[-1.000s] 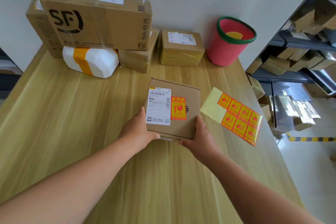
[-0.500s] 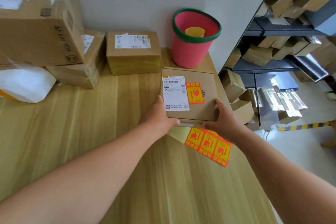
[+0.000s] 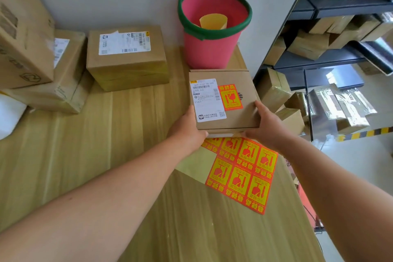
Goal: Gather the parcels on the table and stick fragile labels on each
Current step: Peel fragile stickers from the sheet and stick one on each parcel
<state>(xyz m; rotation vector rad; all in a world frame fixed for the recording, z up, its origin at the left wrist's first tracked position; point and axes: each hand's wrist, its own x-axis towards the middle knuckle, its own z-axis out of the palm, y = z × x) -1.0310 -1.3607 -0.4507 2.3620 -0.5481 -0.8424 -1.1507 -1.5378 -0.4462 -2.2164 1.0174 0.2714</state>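
Observation:
A flat brown parcel [image 3: 240, 110] carries a white shipping label and one orange fragile sticker on top. My left hand [image 3: 187, 130] grips its near left corner and my right hand [image 3: 265, 125] grips its near right corner. The parcel is held just in front of the pink bucket [image 3: 210, 49], over the table's far right part. A sheet of orange and yellow fragile labels [image 3: 242, 172] lies on the table [image 3: 85, 155] just below my hands. Further parcels stand at the back: a taped box [image 3: 127, 64], a low box [image 3: 66, 83] and a big carton [image 3: 23, 34] stacked on it.
A white padded packet [image 3: 8, 117] shows at the left edge. The bucket has a green rim and yellow backing paper inside. Right of the table's edge, dark shelves [image 3: 331, 57] and the floor hold several more cardboard boxes. A wall runs behind the table.
Both hands have carried the labelled parcel from the table's middle to the far right, up to the bucket. The label sheet now lies nearer to me than the parcel.

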